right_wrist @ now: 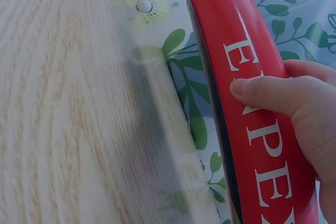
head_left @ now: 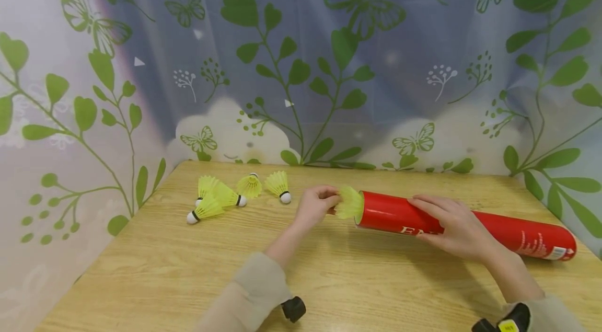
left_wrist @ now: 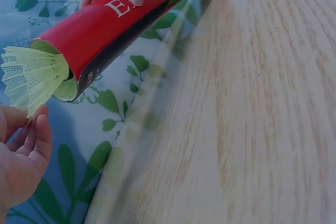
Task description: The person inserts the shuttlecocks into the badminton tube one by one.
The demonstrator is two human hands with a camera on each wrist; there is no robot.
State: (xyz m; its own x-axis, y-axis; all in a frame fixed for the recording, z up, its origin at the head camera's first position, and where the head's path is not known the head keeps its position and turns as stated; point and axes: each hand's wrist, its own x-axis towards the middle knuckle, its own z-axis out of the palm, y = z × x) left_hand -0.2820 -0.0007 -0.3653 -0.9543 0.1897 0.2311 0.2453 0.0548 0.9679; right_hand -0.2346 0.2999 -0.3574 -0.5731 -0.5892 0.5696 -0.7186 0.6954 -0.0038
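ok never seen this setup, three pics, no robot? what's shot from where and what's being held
No robot: a person works with bare hands, wearing three cameras. The wide picture comes from the head camera, looking down at a wooden table. The other two come from cameras on each wrist, so they look tilted and close.

The right hand grips a red tube lying on its side; its thumb shows on the white lettering in the right wrist view. The left hand pinches the feathered skirt of a yellow shuttlecock that sticks out of the tube's open end; the left wrist view shows this closest. Whether it is going in or coming out cannot be told.

Four loose shuttlecocks lie on the table to the left. A leaf-and-butterfly curtain hangs behind.
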